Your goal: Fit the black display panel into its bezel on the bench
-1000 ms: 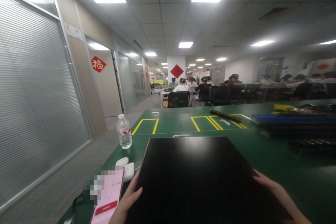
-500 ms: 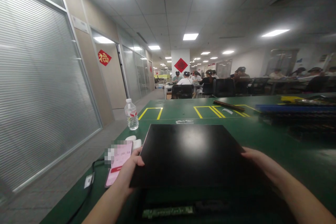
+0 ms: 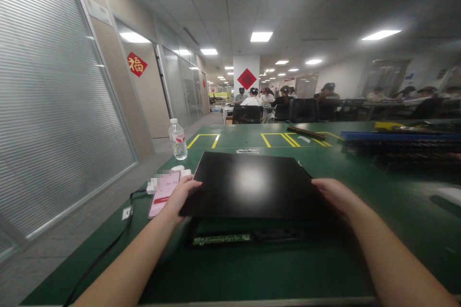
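gripping the black panel (image 3: 252, 184): left hand (image 3: 180, 194) and right hand (image 3: 334, 196) clamped on its side edges.

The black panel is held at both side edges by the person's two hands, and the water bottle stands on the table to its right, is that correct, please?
Not quite: in the head view the water bottle stands to the left of the black panel, not its right. The left hand and right hand do hold its side edges.

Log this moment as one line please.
left hand grip: black panel left edge | right hand grip: right edge | phone beside
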{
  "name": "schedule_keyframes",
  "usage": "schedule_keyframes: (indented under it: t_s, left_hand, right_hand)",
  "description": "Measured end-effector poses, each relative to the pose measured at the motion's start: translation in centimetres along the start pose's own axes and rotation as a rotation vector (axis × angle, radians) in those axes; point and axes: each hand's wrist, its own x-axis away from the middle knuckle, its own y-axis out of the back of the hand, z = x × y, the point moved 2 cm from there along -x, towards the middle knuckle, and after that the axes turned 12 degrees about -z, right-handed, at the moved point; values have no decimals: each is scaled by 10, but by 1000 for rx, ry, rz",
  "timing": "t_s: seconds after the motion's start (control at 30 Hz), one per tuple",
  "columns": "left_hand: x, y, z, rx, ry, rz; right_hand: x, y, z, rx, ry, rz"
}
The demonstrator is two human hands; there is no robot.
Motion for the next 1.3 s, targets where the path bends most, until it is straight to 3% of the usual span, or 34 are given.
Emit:
schedule_keyframes:
  t_s: [0.2, 0.5, 0.9, 1.3]
  left_hand:
    - [0, -2, 3, -27, -39, -5]
    - [-1, -5, 4, -46, -71, 17]
    - [-8, -9, 19, -103, -94, 78]
    - [-2, -12, 21, -196, -121, 147]
  right_hand:
    - [11, 4, 18, 12, -88, -204]
    - [10, 1, 16, 81, 21, -220]
    - [-16, 13, -4, 210, 114, -277]
    - [-18, 17, -6, 260, 102, -321]
